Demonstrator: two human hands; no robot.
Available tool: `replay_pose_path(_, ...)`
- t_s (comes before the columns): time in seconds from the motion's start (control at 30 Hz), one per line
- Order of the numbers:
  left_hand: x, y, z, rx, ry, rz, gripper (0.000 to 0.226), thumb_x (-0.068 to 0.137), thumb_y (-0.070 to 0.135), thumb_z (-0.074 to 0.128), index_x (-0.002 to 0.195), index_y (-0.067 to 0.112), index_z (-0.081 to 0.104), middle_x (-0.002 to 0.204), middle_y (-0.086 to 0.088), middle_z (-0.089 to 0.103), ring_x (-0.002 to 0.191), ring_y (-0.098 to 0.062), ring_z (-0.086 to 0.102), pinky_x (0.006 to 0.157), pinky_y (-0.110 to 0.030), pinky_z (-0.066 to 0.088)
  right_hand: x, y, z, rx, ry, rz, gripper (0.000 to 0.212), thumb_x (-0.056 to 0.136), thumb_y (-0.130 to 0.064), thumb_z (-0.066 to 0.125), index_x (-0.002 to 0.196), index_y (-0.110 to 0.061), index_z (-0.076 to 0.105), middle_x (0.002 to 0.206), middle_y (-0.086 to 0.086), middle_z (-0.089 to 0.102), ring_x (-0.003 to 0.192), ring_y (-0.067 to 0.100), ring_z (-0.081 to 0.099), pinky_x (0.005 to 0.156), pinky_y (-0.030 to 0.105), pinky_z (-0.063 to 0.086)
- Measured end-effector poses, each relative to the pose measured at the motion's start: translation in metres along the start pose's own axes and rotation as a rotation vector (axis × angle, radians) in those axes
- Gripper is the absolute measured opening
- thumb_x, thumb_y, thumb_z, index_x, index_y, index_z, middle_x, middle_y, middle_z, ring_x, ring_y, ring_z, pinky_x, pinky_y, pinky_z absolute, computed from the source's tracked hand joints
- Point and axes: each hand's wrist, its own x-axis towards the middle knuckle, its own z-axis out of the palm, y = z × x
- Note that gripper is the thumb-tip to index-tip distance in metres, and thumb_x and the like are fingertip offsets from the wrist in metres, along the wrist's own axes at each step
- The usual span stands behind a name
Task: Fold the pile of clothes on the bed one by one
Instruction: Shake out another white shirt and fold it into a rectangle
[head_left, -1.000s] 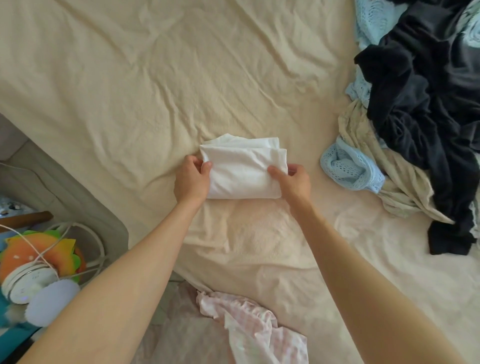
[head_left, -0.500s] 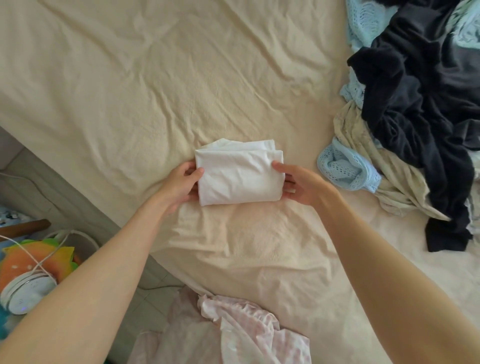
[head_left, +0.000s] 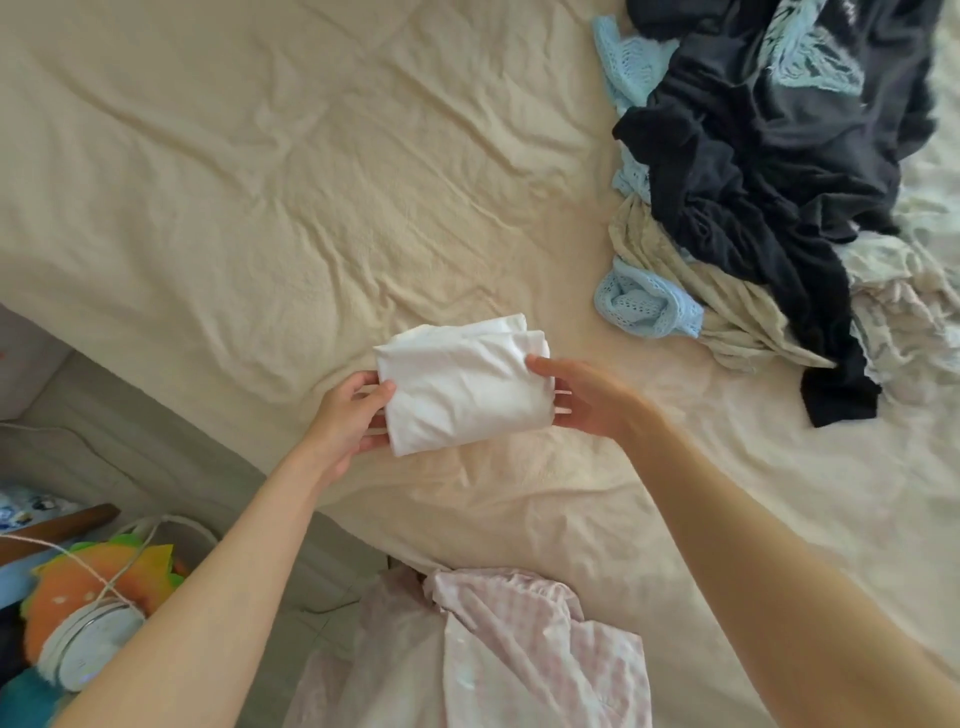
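A folded white garment (head_left: 462, 387) is held between both hands just above the cream bed sheet (head_left: 260, 182), tilted a little. My left hand (head_left: 345, 418) grips its left edge, thumb on top and fingers underneath. My right hand (head_left: 582, 397) holds its right edge, thumb on top and fingers below. The pile of unfolded clothes (head_left: 769, 171) lies at the upper right: a dark navy piece on top, light blue knit (head_left: 644, 306) and beige fabric (head_left: 737, 317) under it.
The bed's edge runs diagonally at the lower left. Beside it on the floor are an orange toy (head_left: 98, 587) and a white round device with a cable (head_left: 88, 649). Pink checked clothing (head_left: 519, 649) fills the bottom centre.
Both hands have shifted from pressing the folded white garment on the sheet to gripping its sides, and it has come up off the bed, tilted. The view has swung left.
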Motion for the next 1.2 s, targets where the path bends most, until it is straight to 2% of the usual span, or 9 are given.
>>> replay_pose_path(0.13, -0.025, -0.018, 0.001, 0.043, -0.053, -0.021, 0.010, 0.094, 0.024, 0.057, 0.102, 0.019, 0.059, 0.095, -0.005, 0.067, 0.068, -0.014, 0.069, 0.053, -0.028, 0.053, -0.036, 0.046, -0.004, 0.093, 0.030, -0.071, 0.020, 0.085, -0.027, 0.069, 0.103, -0.016, 0.066, 0.094, -0.002, 0.068, 0.083, 0.017, 0.065, 0.071, 0.030, 0.053)
replay_pose_path(0.3, -0.058, -0.039, 0.027, 0.153, -0.170, -0.061, 0.011, 0.094, 0.021, 0.057, 0.103, 0.017, 0.059, 0.091, -0.005, 0.066, 0.061, -0.012, 0.068, 0.049, -0.026, 0.052, -0.092, 0.115, -0.020, 0.255, 0.129, -0.093, 0.025, 0.086, -0.026, 0.068, 0.104, -0.009, 0.063, 0.092, 0.002, 0.066, 0.080, 0.019, 0.063, 0.070, 0.031, 0.053)
replay_pose_path(0.43, -0.081, -0.039, 0.074, 0.280, -0.274, -0.029, 0.005, 0.094, 0.019, 0.056, 0.097, 0.017, 0.060, 0.089, -0.005, 0.066, 0.059, -0.012, 0.068, 0.048, -0.024, 0.052, -0.130, 0.163, -0.052, 0.400, 0.210, -0.144, 0.023, 0.089, -0.025, 0.065, 0.106, -0.011, 0.064, 0.097, 0.004, 0.064, 0.089, 0.023, 0.060, 0.080, 0.036, 0.049)
replay_pose_path(0.6, -0.110, -0.044, 0.146, 0.429, -0.426, 0.034, 0.006, 0.095, 0.018, 0.054, 0.098, 0.016, 0.059, 0.091, -0.009, 0.065, 0.065, -0.018, 0.066, 0.055, -0.029, 0.054, -0.171, 0.218, -0.097, 0.583, 0.353, -0.198, 0.028, 0.088, -0.026, 0.066, 0.109, -0.008, 0.065, 0.095, 0.004, 0.066, 0.085, 0.022, 0.061, 0.071, 0.032, 0.051)
replay_pose_path(0.7, -0.134, -0.061, 0.191, 0.505, -0.504, 0.024, 0.009, 0.096, 0.018, 0.053, 0.102, 0.014, 0.059, 0.093, -0.009, 0.065, 0.066, -0.018, 0.067, 0.053, -0.027, 0.054, -0.195, 0.259, -0.130, 0.666, 0.403, -0.214, 0.025, 0.087, -0.026, 0.066, 0.106, -0.010, 0.066, 0.092, 0.001, 0.068, 0.081, 0.018, 0.063, 0.068, 0.028, 0.052)
replay_pose_path(0.93, -0.196, -0.140, 0.321, 0.556, -0.595, -0.063, 0.011, 0.097, 0.015, 0.051, 0.105, 0.011, 0.057, 0.097, -0.011, 0.066, 0.072, -0.022, 0.068, 0.058, -0.029, 0.055, -0.243, 0.355, -0.259, 0.670, 0.449, -0.224, 0.020, 0.086, -0.028, 0.066, 0.100, -0.014, 0.069, 0.089, -0.002, 0.070, 0.081, 0.015, 0.063, 0.074, 0.029, 0.047)
replay_pose_path(1.2, -0.239, -0.239, 0.515, 0.498, -0.592, -0.143, 0.011, 0.096, 0.011, 0.049, 0.106, 0.009, 0.054, 0.103, -0.015, 0.064, 0.073, -0.022, 0.068, 0.060, -0.029, 0.056, -0.273, 0.436, -0.458, 0.593, 0.532, -0.216, 0.008, 0.088, -0.020, 0.062, 0.094, -0.016, 0.067, 0.089, 0.000, 0.067, 0.081, 0.016, 0.062, 0.069, 0.027, 0.047)
